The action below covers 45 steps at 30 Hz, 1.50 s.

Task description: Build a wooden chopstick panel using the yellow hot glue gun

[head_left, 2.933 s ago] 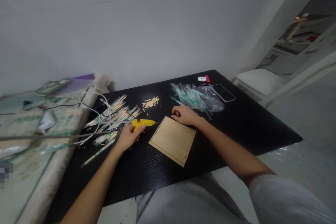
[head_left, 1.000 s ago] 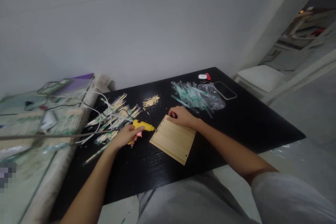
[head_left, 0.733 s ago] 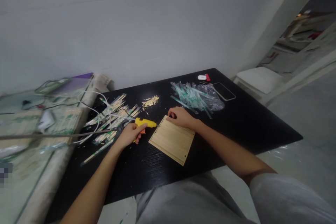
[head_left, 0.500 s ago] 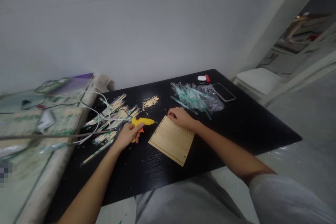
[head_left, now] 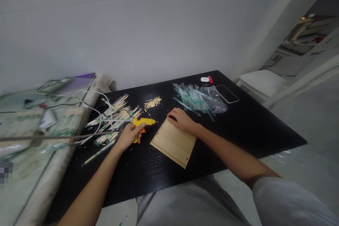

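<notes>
In my left hand (head_left: 130, 136) is a yellow hot glue gun (head_left: 144, 122) with an orange trigger, its nozzle pointing right, close to the upper left side of a flat panel of bamboo sticks (head_left: 173, 143). The panel lies slanted on the black table, with a small dark spot near its lower right corner. My right hand (head_left: 182, 119) rests over the panel's far edge, fingers bent down around it; the fingertips are partly hidden, and any small piece under them cannot be made out.
Wrapped chopsticks (head_left: 123, 113) lie at left beneath a white cable (head_left: 99, 93). Behind the panel is a heap of short stick pieces (head_left: 153, 103). Empty plastic sleeves (head_left: 193, 97), a phone (head_left: 227, 94) and a white case (head_left: 204, 79) sit at right. A white stool (head_left: 262, 81) stands beyond.
My right hand has shifted slightly left along the panel's far edge, its fingers reaching out a little more. The left hand and the glue gun stay almost still.
</notes>
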Each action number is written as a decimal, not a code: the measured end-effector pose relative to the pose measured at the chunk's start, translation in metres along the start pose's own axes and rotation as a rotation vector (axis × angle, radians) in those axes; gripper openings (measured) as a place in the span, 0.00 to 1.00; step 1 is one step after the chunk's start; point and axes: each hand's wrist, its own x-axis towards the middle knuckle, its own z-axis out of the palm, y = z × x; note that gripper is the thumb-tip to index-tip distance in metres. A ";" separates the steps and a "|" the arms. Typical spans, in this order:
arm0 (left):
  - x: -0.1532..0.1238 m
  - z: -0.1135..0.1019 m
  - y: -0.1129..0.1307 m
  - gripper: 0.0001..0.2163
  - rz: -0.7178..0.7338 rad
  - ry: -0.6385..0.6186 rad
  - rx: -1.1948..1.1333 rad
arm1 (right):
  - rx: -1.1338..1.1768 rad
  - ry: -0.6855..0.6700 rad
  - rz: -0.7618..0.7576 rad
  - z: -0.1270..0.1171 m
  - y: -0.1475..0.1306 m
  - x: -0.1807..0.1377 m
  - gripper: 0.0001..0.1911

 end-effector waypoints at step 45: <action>0.001 0.000 -0.002 0.27 0.021 0.006 -0.017 | -0.041 0.013 0.052 0.007 -0.003 0.006 0.08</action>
